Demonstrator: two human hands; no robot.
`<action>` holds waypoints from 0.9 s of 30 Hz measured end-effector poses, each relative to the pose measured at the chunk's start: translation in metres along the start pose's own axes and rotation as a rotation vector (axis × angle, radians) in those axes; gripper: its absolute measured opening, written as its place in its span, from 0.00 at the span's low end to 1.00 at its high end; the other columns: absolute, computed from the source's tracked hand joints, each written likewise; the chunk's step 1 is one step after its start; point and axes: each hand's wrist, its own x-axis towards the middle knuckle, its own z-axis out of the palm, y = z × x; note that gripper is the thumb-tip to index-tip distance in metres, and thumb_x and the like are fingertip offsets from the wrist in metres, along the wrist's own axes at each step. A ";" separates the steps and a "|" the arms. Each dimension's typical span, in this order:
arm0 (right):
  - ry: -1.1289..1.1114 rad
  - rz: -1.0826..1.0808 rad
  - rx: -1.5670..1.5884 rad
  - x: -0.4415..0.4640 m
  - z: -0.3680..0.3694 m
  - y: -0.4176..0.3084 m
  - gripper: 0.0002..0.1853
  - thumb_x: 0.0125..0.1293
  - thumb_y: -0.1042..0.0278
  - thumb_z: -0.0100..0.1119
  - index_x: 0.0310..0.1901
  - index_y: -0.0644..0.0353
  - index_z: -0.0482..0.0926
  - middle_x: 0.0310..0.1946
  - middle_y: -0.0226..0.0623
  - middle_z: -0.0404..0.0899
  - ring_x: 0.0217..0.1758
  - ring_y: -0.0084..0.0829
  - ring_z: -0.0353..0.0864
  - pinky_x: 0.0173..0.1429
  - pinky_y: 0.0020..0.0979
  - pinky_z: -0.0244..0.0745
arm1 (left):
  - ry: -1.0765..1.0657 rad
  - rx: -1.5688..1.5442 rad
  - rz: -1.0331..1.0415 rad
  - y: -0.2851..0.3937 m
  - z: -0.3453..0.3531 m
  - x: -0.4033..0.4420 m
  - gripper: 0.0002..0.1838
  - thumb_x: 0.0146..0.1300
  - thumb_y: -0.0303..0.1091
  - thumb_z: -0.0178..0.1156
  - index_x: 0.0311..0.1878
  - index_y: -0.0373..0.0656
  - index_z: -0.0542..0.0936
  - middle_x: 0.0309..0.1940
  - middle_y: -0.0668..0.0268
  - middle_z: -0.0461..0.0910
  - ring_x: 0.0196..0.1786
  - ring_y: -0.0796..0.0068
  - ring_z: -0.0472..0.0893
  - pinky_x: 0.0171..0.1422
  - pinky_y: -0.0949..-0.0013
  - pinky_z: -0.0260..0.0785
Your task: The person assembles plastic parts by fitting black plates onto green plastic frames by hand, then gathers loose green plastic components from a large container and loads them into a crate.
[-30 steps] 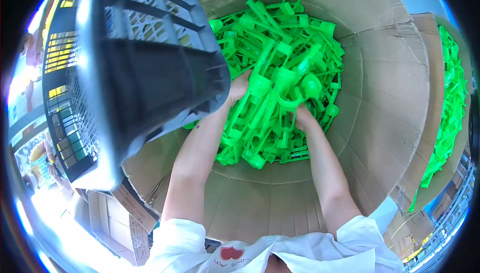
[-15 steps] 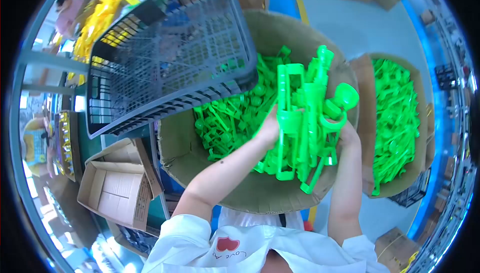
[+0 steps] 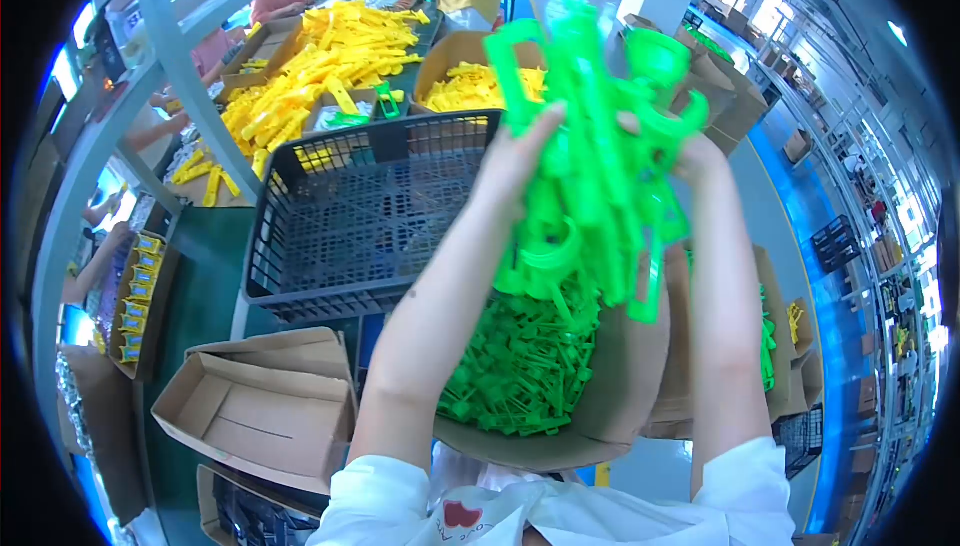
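A thick bundle of bright green plastic parts (image 3: 592, 176) is held up between my two hands, blurred by motion. My left hand (image 3: 517, 158) grips its left side, thumb across the front. My right hand (image 3: 698, 154) is closed around its right side, fingers partly hidden. Long flat bars, ring shapes and a cup shape show in the bundle; their exact kind is unclear. Below it, many loose green pieces (image 3: 525, 371) lie in a large cardboard box (image 3: 625, 386). Left of the bundle is a black plastic crate (image 3: 330, 298), with only its mesh floor showing inside.
Yellow parts (image 3: 335, 56) are heaped on the table behind the crate, with more in a cardboard box (image 3: 432, 76). Small cardboard trays (image 3: 250, 401) lie at left. Another box (image 3: 785, 346) with green parts stands at right. People work across the table; a metal post (image 3: 190, 66) rises at left.
Both hands have lifted the green bundle up and forward, away from the big box. The camera view has tilted up, showing more of the yellow heap and the room.
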 end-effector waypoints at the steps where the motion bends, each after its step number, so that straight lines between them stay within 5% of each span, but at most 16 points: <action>1: -0.048 0.095 -0.030 0.036 0.015 -0.002 0.33 0.56 0.51 0.65 0.60 0.57 0.68 0.47 0.29 0.77 0.44 0.22 0.78 0.45 0.26 0.75 | 0.026 -0.011 0.056 0.016 -0.027 0.002 0.32 0.57 0.50 0.62 0.58 0.38 0.69 0.46 0.59 0.77 0.46 0.68 0.78 0.50 0.62 0.72; 4: -0.234 0.061 0.140 0.121 0.090 0.020 0.25 0.58 0.52 0.63 0.53 0.55 0.74 0.43 0.31 0.79 0.41 0.22 0.78 0.42 0.29 0.76 | 0.218 -0.054 0.207 0.026 -0.121 0.014 0.33 0.57 0.51 0.63 0.57 0.35 0.69 0.46 0.58 0.77 0.45 0.68 0.79 0.48 0.63 0.74; 7: -0.261 0.064 0.277 0.205 0.148 0.097 0.25 0.64 0.50 0.54 0.58 0.55 0.71 0.48 0.34 0.77 0.48 0.24 0.76 0.50 0.31 0.73 | 0.428 -0.100 0.050 0.014 -0.222 0.018 0.34 0.58 0.52 0.61 0.58 0.34 0.67 0.50 0.57 0.75 0.46 0.63 0.79 0.49 0.61 0.74; 8: -0.333 0.190 0.136 0.198 0.163 0.097 0.27 0.64 0.49 0.53 0.60 0.55 0.69 0.52 0.36 0.75 0.52 0.26 0.74 0.55 0.32 0.71 | 0.478 -0.052 0.009 0.008 -0.246 0.007 0.36 0.59 0.54 0.59 0.59 0.34 0.66 0.52 0.56 0.73 0.46 0.61 0.79 0.48 0.61 0.75; 10: -0.097 0.520 -0.206 0.192 0.182 0.105 0.26 0.62 0.47 0.55 0.57 0.55 0.72 0.55 0.36 0.74 0.54 0.25 0.73 0.55 0.33 0.71 | 0.641 0.049 -0.222 -0.007 -0.311 -0.004 0.37 0.60 0.58 0.54 0.61 0.35 0.65 0.56 0.55 0.71 0.50 0.57 0.78 0.50 0.56 0.74; 12: -0.058 0.060 -0.547 0.187 0.176 0.136 0.23 0.58 0.49 0.59 0.47 0.60 0.79 0.43 0.37 0.82 0.47 0.29 0.80 0.52 0.31 0.73 | 0.945 0.501 -0.356 0.001 -0.316 -0.027 0.35 0.62 0.58 0.49 0.59 0.34 0.68 0.58 0.52 0.69 0.53 0.54 0.75 0.53 0.47 0.71; 14: 0.174 -0.294 -0.526 0.166 0.153 0.160 0.18 0.56 0.53 0.61 0.41 0.60 0.81 0.38 0.35 0.83 0.45 0.28 0.81 0.49 0.29 0.74 | 0.905 1.040 -0.444 0.002 -0.339 -0.036 0.32 0.62 0.54 0.49 0.56 0.32 0.71 0.56 0.50 0.71 0.55 0.50 0.73 0.57 0.47 0.67; 16: 0.480 -0.429 -0.290 0.113 0.128 0.185 0.12 0.59 0.62 0.59 0.41 0.60 0.80 0.33 0.35 0.83 0.38 0.27 0.82 0.44 0.26 0.75 | 0.843 1.833 -0.445 -0.002 -0.372 -0.032 0.30 0.60 0.51 0.50 0.53 0.32 0.74 0.52 0.49 0.74 0.53 0.48 0.74 0.57 0.52 0.68; 17: 0.546 -0.427 -0.030 0.075 0.120 0.197 0.10 0.62 0.66 0.56 0.42 0.62 0.79 0.32 0.35 0.82 0.35 0.24 0.82 0.40 0.24 0.75 | 0.848 1.861 -0.157 -0.007 -0.352 -0.040 0.27 0.59 0.47 0.52 0.51 0.32 0.75 0.49 0.49 0.75 0.53 0.50 0.75 0.57 0.54 0.67; 19: 0.805 -0.374 -0.108 0.008 0.097 0.257 0.08 0.64 0.70 0.53 0.40 0.63 0.78 0.29 0.32 0.79 0.31 0.20 0.79 0.35 0.21 0.73 | 0.777 1.857 0.390 -0.022 -0.302 -0.062 0.20 0.58 0.39 0.54 0.46 0.32 0.76 0.46 0.48 0.77 0.50 0.52 0.76 0.56 0.55 0.67; 20: 0.858 -0.268 -0.123 -0.018 0.081 0.312 0.07 0.64 0.70 0.53 0.39 0.62 0.78 0.27 0.31 0.79 0.31 0.19 0.78 0.35 0.22 0.73 | 0.702 1.821 0.659 -0.035 -0.282 -0.066 0.16 0.58 0.35 0.55 0.44 0.32 0.77 0.44 0.48 0.77 0.49 0.53 0.76 0.54 0.55 0.68; 23: 0.890 0.196 -0.514 -0.105 0.055 0.513 0.08 0.61 0.67 0.55 0.36 0.62 0.76 0.25 0.34 0.77 0.26 0.23 0.75 0.33 0.26 0.71 | 0.663 1.335 0.687 -0.115 -0.160 -0.097 0.08 0.58 0.24 0.53 0.39 0.35 0.77 0.36 0.54 0.79 0.39 0.57 0.76 0.45 0.63 0.68; 24: 0.841 0.606 -0.678 -0.133 0.061 0.568 0.16 0.56 0.58 0.59 0.37 0.64 0.76 0.26 0.39 0.78 0.30 0.28 0.78 0.37 0.31 0.73 | 0.400 1.448 0.606 -0.150 -0.132 -0.109 0.05 0.55 0.23 0.55 0.35 0.38 0.77 0.33 0.57 0.79 0.36 0.59 0.77 0.43 0.65 0.69; 25: 0.701 0.918 -0.303 -0.168 0.062 0.639 0.23 0.51 0.56 0.60 0.43 0.66 0.77 0.37 0.51 0.80 0.40 0.48 0.79 0.46 0.40 0.71 | 0.165 1.413 0.663 -0.200 -0.114 -0.115 0.04 0.51 0.24 0.57 0.32 0.40 0.77 0.32 0.59 0.79 0.36 0.59 0.77 0.42 0.63 0.71; 26: 0.696 1.185 0.149 -0.196 0.071 0.677 0.31 0.51 0.50 0.63 0.51 0.68 0.75 0.46 0.52 0.78 0.50 0.46 0.77 0.52 0.39 0.69 | -0.043 1.330 0.390 -0.246 -0.093 -0.126 0.07 0.49 0.26 0.61 0.33 0.38 0.78 0.33 0.58 0.80 0.39 0.59 0.79 0.44 0.63 0.71; 27: 0.697 1.322 0.182 -0.216 0.084 0.686 0.36 0.51 0.46 0.64 0.55 0.67 0.72 0.53 0.51 0.73 0.56 0.45 0.72 0.56 0.39 0.67 | -0.230 1.312 0.041 -0.293 -0.093 -0.133 0.11 0.50 0.30 0.63 0.37 0.37 0.79 0.39 0.55 0.80 0.45 0.55 0.79 0.50 0.62 0.71</action>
